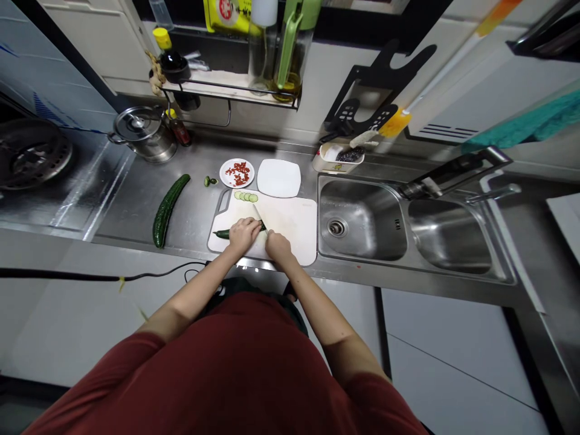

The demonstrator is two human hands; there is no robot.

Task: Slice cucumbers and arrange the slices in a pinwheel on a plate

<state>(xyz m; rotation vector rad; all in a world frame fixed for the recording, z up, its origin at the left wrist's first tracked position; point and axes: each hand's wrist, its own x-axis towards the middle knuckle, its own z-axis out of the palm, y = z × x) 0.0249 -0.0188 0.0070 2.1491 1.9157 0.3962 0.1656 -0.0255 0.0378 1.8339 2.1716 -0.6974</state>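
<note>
On a white cutting board [296, 232] lies a dark green cucumber [222, 234], partly covered by my left hand [243, 234], whose fingers press closed around it. My right hand [277, 246] grips the handle of a knife [258, 211]; its blade points away from me at the cucumber's cut right end. Several pale cucumber slices [246, 196] sit in a row near the board's far left edge. Beyond the board stand a white plate with chopped red pieces [239, 173] and a bare white square plate [278, 178].
Left of the board are a whole cucumber [168, 210], small green end pieces [209, 180] and a lidded steel pot [144, 134]. A double sink [362, 217] with a faucet adjoins on the right. A rack [226, 84] with bottles hangs above the counter.
</note>
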